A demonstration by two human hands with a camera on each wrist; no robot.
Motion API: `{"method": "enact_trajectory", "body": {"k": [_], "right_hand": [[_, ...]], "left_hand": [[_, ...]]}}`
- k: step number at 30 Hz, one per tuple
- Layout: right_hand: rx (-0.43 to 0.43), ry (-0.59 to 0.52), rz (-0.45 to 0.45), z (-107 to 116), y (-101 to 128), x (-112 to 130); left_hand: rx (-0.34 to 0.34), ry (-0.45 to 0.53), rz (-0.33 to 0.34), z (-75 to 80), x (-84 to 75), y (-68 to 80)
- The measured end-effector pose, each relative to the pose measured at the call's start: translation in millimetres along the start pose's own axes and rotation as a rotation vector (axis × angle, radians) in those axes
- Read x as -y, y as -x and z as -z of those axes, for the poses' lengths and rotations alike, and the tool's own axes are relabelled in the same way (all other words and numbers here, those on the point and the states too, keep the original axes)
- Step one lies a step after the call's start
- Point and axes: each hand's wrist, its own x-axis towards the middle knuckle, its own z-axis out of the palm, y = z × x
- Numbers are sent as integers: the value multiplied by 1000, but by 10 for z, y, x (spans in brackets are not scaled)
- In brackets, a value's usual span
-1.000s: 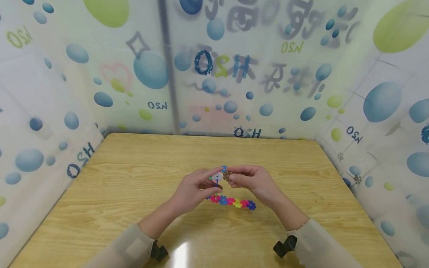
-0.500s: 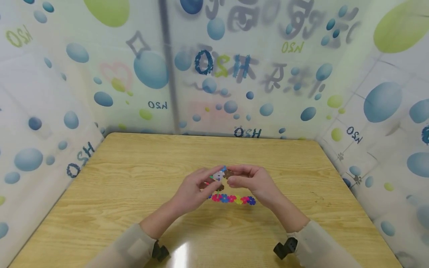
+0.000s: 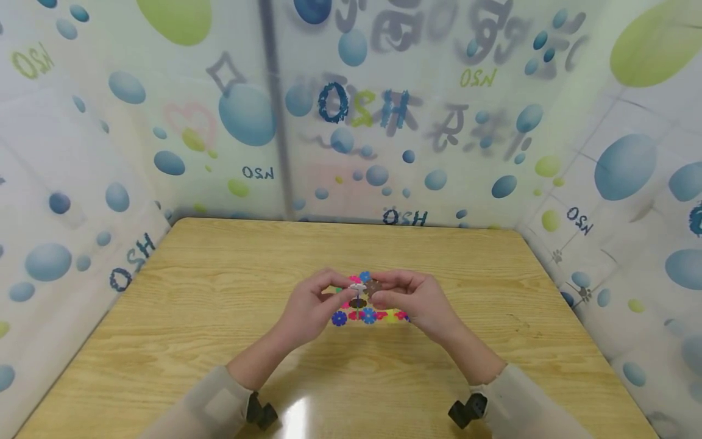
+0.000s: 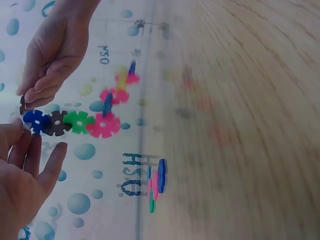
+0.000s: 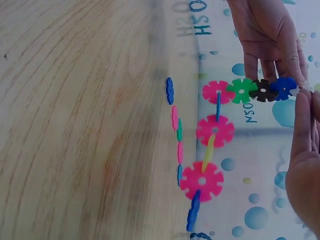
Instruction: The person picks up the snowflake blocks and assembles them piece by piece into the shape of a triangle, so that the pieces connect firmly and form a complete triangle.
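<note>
Left hand (image 3: 311, 308) and right hand (image 3: 412, 299): both pinch the chain of multicoloured plastic snowflake discs (image 3: 359, 291), held raised over the middle of the light wooden table (image 3: 219, 292). Right fingers also nip a brown disc (image 3: 374, 285) at the chain's near end. Step judged: joining; next, slot notch into notch squarely.

Left hand (image 5: 270, 35) pinched blue end of snowflake-disc chain (image 5: 216, 131) from above; right hand (image 5: 305, 165) touched same end. Chain hung over wooden worktop (image 5: 75, 125); lower discs edge-on near surface.
</note>
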Motion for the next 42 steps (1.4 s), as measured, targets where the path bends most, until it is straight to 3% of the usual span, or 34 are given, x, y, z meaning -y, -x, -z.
{"method": "enact_trajectory", "body": {"k": [9,25,35,42], "right_hand": [[3,-6,13,-51,23,-5],[-6,47,-21,-94,18,11],[-13,197,-30,-75,-31,56],[25,176,-31,-8,-93,20]], "left_hand": [[-30,-82,-40,25,14,21],[-28,-82,-67,17,13,9],[-20,-117,-83,87,1,11],[-3,-77,-18,114,24,19]]}}
